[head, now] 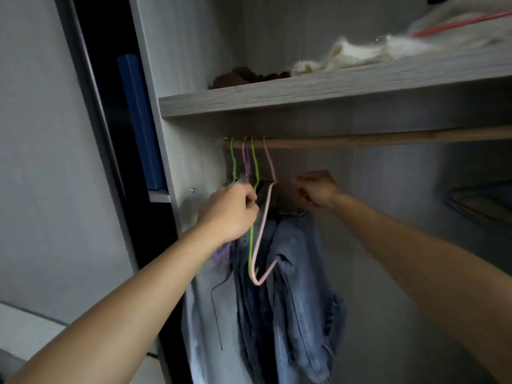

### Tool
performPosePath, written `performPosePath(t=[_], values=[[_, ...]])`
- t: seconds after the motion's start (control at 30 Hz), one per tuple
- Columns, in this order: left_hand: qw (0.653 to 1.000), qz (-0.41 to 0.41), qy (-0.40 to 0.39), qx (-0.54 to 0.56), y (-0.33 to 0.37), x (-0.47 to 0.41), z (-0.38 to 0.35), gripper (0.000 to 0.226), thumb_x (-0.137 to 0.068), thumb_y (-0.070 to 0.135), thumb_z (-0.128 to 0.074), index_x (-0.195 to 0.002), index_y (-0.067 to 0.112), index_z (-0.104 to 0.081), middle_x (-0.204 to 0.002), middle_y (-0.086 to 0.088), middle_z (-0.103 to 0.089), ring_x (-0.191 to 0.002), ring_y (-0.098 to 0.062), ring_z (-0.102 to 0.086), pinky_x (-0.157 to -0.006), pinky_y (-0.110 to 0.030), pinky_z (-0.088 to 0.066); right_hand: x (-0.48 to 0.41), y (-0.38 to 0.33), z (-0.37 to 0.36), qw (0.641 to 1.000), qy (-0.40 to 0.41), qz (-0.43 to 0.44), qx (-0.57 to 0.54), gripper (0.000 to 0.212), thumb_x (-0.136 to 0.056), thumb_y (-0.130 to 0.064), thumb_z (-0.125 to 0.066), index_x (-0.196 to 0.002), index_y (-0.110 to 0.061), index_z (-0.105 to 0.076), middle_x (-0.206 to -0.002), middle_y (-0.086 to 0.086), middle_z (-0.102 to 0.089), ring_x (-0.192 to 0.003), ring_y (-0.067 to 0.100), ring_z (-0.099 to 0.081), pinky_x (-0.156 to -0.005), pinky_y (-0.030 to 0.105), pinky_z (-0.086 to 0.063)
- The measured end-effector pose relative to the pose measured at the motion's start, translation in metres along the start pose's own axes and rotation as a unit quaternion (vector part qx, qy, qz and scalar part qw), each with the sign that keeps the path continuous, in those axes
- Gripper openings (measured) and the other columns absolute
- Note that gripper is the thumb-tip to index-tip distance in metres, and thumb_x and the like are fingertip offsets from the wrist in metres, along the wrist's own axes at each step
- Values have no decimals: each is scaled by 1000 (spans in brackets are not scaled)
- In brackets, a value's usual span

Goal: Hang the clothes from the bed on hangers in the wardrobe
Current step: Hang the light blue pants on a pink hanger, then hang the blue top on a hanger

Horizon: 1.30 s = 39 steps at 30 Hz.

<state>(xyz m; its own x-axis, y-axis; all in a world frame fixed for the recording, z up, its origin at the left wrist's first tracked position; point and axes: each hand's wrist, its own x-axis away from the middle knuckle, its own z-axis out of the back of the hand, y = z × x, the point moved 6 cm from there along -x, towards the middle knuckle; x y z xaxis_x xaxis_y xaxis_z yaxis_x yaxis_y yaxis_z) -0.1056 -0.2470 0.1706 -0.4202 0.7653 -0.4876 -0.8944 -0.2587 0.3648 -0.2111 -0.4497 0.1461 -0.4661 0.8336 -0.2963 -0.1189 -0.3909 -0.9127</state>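
A wooden rail (388,139) runs under the wardrobe shelf. At its left end hang several thin hangers: green, purple and a pink hanger (264,217). Blue denim clothes (293,300) and a pale grey hooded garment (205,314) hang below them. My left hand (230,214) is closed around the green hanger (251,245) near its neck. My right hand (315,192) is closed on the top of the denim garment, right of the pink hanger. What exactly the right fingers pinch is hidden.
The shelf (304,92) above carries a brown cloth (238,77), a cream fluffy cloth (346,54) and a red hanger (457,23). More hangers (476,206) lie at the right. A blue box (141,120) stands in the left compartment. A white surface (25,333) is at lower left.
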Motion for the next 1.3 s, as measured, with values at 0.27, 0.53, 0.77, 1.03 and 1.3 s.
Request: performPosePath(t=[0.27,0.53,0.77,1.03,1.3], values=[[988,-144,14,-46,151,-24,-63,16,-87,35,-55,-99,28,-64,-101,-4,-68,-98,-33,-62,-71,-33,-43,57,12,200,930,164,41,326,25,-86,-39,-64,-108,-27,-68,-99,0,-71,-95,23,-65,-80,30,-52],[980,-144,-130,-35,219,-3,-183,28,-91,34,-52,-114,25,-62,-123,-5,-63,-114,-28,-59,-88,-33,-47,149,27,328,687,319,73,649,21,-76,-25,-70,-92,-12,-68,-97,12,-61,-97,35,-56,-64,38,-48],[971,-161,-175,-12,247,16,-210,22,-88,31,-53,-104,19,-64,-114,-4,-67,-107,-26,-61,-82,-30,-46,178,46,371,670,270,-63,689,35,-85,-15,-58,-118,-14,-49,-118,11,-51,-111,32,-53,-70,38,-46],[968,-185,-168,3,232,17,-200,24,-90,34,-52,-105,20,-63,-114,-3,-65,-108,-26,-59,-85,-30,-49,173,34,365,654,272,-4,705,21,-94,-20,-48,-110,-13,-59,-107,9,-63,-96,33,-64,-64,34,-43],[967,-188,-169,32,193,-15,-187,19,-85,32,-57,-97,20,-65,-105,-8,-69,-96,-28,-64,-81,-33,-52,176,-12,321,734,342,-4,587,28,-94,-35,-48,-116,-26,-61,-107,18,-67,-99,42,-62,-74,40,-47]])
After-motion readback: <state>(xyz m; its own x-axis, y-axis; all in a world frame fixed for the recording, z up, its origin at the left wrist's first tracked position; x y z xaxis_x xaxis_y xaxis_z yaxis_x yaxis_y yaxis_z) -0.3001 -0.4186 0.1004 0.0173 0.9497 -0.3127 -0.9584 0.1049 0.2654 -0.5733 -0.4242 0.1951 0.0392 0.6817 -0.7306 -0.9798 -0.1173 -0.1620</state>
